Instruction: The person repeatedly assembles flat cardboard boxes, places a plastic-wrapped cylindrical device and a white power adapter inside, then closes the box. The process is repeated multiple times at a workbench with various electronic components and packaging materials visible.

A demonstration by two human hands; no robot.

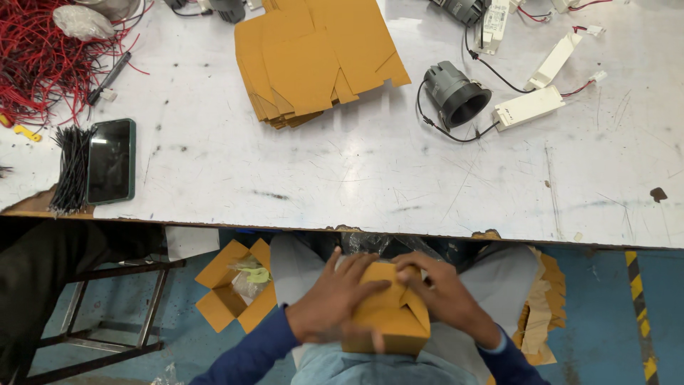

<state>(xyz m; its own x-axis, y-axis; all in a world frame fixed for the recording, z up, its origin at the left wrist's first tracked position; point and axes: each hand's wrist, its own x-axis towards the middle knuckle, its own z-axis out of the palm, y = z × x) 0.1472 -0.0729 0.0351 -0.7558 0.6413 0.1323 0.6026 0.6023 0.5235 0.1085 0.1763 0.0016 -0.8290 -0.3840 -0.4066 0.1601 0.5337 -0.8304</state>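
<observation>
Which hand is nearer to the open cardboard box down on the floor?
The left hand. It grips the small folded box on the lap, on the side toward the open floor box; the right hand lies beyond, farther away.
</observation>
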